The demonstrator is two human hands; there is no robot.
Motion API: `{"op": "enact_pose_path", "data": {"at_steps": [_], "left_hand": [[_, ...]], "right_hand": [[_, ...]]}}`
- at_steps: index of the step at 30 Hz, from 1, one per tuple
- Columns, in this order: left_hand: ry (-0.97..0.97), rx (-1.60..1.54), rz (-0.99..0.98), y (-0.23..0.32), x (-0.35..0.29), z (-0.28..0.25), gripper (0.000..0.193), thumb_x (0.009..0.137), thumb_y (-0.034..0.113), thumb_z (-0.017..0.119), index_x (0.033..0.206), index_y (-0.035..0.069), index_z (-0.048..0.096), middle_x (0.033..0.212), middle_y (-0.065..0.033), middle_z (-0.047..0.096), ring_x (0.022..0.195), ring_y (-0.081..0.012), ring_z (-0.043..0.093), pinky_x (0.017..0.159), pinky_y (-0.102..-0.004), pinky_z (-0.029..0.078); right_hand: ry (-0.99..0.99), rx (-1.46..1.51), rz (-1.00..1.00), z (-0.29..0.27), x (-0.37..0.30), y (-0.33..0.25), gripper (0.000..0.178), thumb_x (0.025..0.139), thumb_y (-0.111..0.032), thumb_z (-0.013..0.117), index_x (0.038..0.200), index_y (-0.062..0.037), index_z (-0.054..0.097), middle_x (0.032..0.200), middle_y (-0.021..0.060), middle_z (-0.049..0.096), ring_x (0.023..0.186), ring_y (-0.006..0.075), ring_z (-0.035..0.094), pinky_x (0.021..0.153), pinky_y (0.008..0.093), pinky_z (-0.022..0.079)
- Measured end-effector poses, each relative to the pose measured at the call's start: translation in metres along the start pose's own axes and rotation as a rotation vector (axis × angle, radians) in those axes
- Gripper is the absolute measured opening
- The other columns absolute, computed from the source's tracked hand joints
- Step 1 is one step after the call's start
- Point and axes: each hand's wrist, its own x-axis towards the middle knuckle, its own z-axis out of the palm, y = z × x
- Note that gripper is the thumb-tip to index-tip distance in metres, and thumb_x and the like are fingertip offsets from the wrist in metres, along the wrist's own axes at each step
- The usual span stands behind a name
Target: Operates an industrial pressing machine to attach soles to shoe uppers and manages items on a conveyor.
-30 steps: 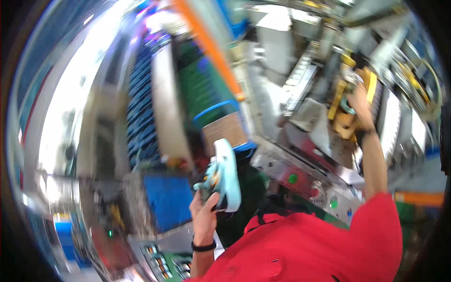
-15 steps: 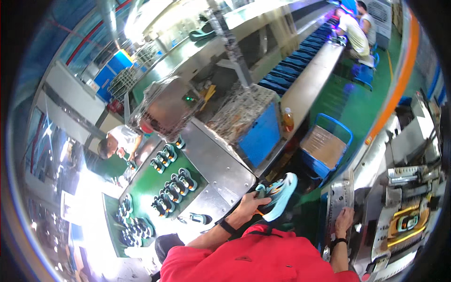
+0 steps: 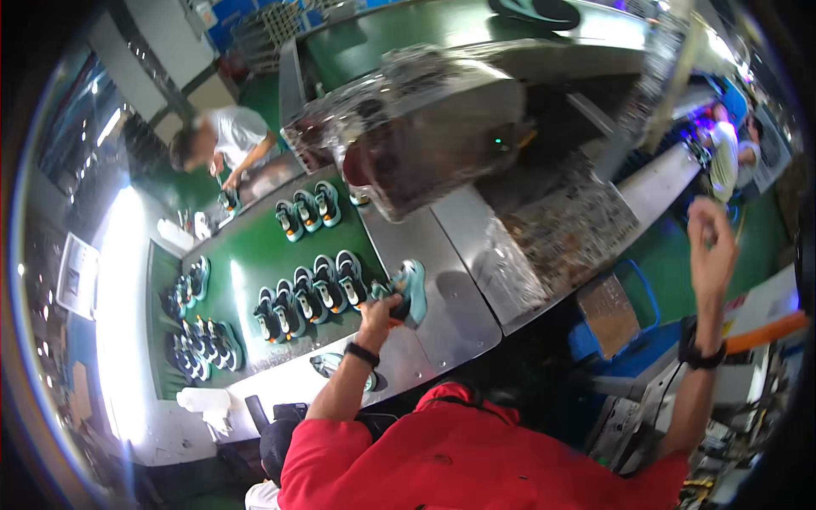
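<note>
My left hand (image 3: 378,316) is closed around a black and pale-blue sneaker (image 3: 414,293), tilted with its light sole facing right. It holds the shoe over the metal plate (image 3: 463,319), close to the right end of a row of sneakers (image 3: 308,296) on the green surface (image 3: 229,259). My right hand (image 3: 712,251) is raised at the far right with nothing visible in it. Its fingers are loosely bent, with a gap between them and the thumb. Partly behind my left forearm, another sneaker (image 3: 326,364) lies on the table's near edge.
More sneakers (image 3: 308,210) stand farther back, and others (image 3: 206,348) at the left. A plastic-wrapped machine (image 3: 425,127) overhangs the table. Across it a person (image 3: 229,144) handles a shoe. A blue cart with a cardboard box (image 3: 608,313) is at right; more people (image 3: 724,157) work beyond.
The view has turned left. My left hand has carried the sneaker from beyond the table's edge to over the metal plate. My right hand has left the machine at right and risen.
</note>
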Motion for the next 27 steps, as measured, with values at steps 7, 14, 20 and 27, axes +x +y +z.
{"op": "enact_pose_path", "data": {"at_steps": [7, 14, 20, 27], "left_hand": [[0.248, -0.094, 0.140, 0.079, 0.191, -0.053, 0.030, 0.074, 0.011, 0.073, 0.094, -0.008, 0.061, 0.080, -0.0155, 0.066, 0.058, -0.0254, 0.064, 0.041, -0.0352, 0.048], [0.373, 0.072, 0.275, 0.132, 0.385, -0.077, 0.040, 0.068, 0.016, 0.076, 0.096, -0.008, 0.061, 0.088, -0.0184, 0.067, 0.078, -0.0282, 0.069, 0.066, -0.0390, 0.055], [0.740, 0.887, 0.379, 0.165, 0.432, -0.028, 0.076, 0.077, 0.020, 0.069, 0.135, -0.004, 0.026, 0.107, -0.0267, 0.058, 0.091, -0.0432, 0.064, 0.079, -0.0493, 0.053], [0.520, 0.806, 0.513, 0.093, 0.439, -0.092, 0.083, 0.083, 0.026, 0.067, 0.143, -0.003, 0.017, 0.118, -0.0348, 0.054, 0.107, -0.0481, 0.056, 0.091, -0.0481, 0.049]], "right_hand": [[-0.255, -0.193, -0.309, 0.143, 0.260, -0.049, 0.048, 0.085, -0.010, 0.064, 0.131, -0.0067, 0.052, 0.126, 0.0171, 0.060, 0.121, 0.0299, 0.055, 0.102, 0.0368, 0.040], [-0.416, -0.339, -0.338, 0.258, 0.439, 0.018, 0.069, 0.082, -0.030, 0.069, 0.141, -0.0085, 0.042, 0.139, 0.0180, 0.050, 0.131, 0.0281, 0.046, 0.110, 0.0372, 0.032], [-0.848, -0.224, -0.063, 0.293, 0.455, -0.033, 0.040, 0.080, -0.022, 0.065, 0.113, 0.0004, 0.060, 0.092, 0.0060, 0.063, 0.083, 0.0158, 0.058, 0.079, 0.0302, 0.046], [-0.677, -0.066, -0.061, 0.300, 0.399, -0.111, 0.036, 0.080, -0.020, 0.064, 0.111, -0.0020, 0.061, 0.092, 0.0041, 0.065, 0.083, 0.0108, 0.058, 0.077, 0.0285, 0.046]]}}
